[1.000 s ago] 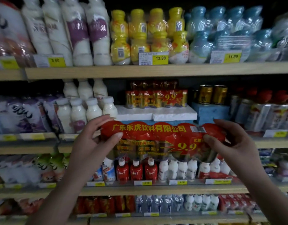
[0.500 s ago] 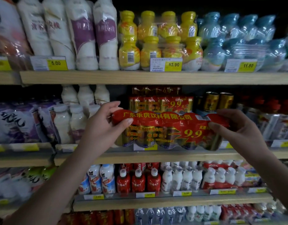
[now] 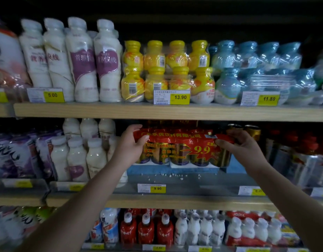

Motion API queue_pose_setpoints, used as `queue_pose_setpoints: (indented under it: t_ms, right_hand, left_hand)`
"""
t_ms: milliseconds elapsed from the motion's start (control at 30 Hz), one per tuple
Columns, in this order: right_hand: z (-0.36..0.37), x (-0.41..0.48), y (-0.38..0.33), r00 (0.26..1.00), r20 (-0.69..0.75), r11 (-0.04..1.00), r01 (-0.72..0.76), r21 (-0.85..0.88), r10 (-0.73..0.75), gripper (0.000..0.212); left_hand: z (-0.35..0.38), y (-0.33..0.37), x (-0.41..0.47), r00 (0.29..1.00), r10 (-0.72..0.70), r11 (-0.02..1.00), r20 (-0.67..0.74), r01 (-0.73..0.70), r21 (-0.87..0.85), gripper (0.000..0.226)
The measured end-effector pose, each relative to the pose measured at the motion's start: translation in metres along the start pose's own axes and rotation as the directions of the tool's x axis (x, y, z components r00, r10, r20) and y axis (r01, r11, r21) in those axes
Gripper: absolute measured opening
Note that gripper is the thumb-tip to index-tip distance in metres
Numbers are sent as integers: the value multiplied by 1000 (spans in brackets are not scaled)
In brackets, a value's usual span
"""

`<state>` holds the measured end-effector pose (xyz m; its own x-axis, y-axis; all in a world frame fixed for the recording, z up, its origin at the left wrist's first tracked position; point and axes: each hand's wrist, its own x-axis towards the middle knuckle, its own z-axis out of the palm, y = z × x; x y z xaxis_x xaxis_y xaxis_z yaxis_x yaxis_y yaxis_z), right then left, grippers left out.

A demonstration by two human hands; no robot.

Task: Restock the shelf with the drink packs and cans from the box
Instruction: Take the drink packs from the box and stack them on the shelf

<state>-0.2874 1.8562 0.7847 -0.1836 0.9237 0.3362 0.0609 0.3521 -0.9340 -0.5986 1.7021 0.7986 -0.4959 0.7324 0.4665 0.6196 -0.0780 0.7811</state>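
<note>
Red-wrapped drink pack (image 3: 182, 148) is now sitting level with the middle shelf (image 3: 157, 200), having been raised from below it. Its base appears to be meeting the white foam block (image 3: 193, 165). Left hand (image 3: 129, 148) and right hand (image 3: 244, 148) are gripping its ends, fingers (image 3: 224, 143) curled. Placement is nearing completion.

Two forearms (image 3: 80, 202) show, both bare along all their visible length, slender and tapering to narrow wrists. The left grip (image 3: 129, 146) and the right grip (image 3: 243, 148) are bare too, with slim fingers (image 3: 133, 127); finer detail is lost in dim light.
</note>
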Motion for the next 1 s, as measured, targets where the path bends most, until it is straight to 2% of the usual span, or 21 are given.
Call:
queue_pose_setpoints:
  t_ms: [100, 267, 433, 733, 1000]
  right_hand:
    - [6, 19, 6, 999, -11, 999, -31, 24, 31, 65]
    - [16, 44, 19, 998, -12, 998, -54, -17, 54, 75]
    - [26, 55, 23, 998, -42, 997, -48, -55, 46, 68]
    - [33, 60, 32, 996, -79, 994, -41, -99, 33, 66]
    - [32, 58, 37, 999, -52, 976, -27, -218, 16, 86]
  left_hand:
    - [11, -6, 13, 1000, -3, 999, -26, 4, 35, 44]
    - [21, -21, 34, 997, -43, 995, -65, 49, 88, 43]
    - [28, -30, 48, 996, -64, 990, -69, 72, 118, 44]
    - [37, -38, 54, 996, -35, 990, -80, 45, 135, 44]
    - [37, -46, 51, 988, -6, 982, -157, 36, 188, 56]
